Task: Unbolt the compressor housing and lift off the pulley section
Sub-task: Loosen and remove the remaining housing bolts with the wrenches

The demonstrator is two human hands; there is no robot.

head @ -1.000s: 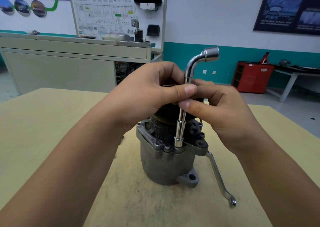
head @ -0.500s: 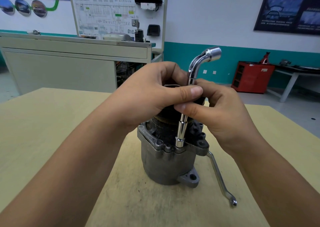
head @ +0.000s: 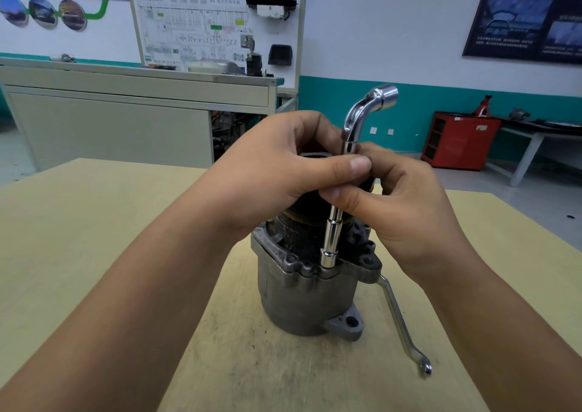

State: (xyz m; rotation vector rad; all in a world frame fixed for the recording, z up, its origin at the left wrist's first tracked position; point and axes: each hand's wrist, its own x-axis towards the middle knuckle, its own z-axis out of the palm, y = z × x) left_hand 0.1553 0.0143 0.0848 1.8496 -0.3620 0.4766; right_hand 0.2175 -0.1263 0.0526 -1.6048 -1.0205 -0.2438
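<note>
Left hand (head: 283, 172) and right hand (head: 406, 213) pinch chrome L-shaped socket wrench (head: 333, 238), seated at near flange of grey cast-metal compressor housing (head: 296, 301); best keep shaft plumb while twirling.

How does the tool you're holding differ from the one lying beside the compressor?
The L-shaped socket wrench stands upright on the compressor housing; the flat spanner lies on the table. The left hand and right hand pinch the socket wrench; no hand touches the spanner. The wrench has a round shaft, the spanner a thin flat one. Both are shiny metal.
</note>
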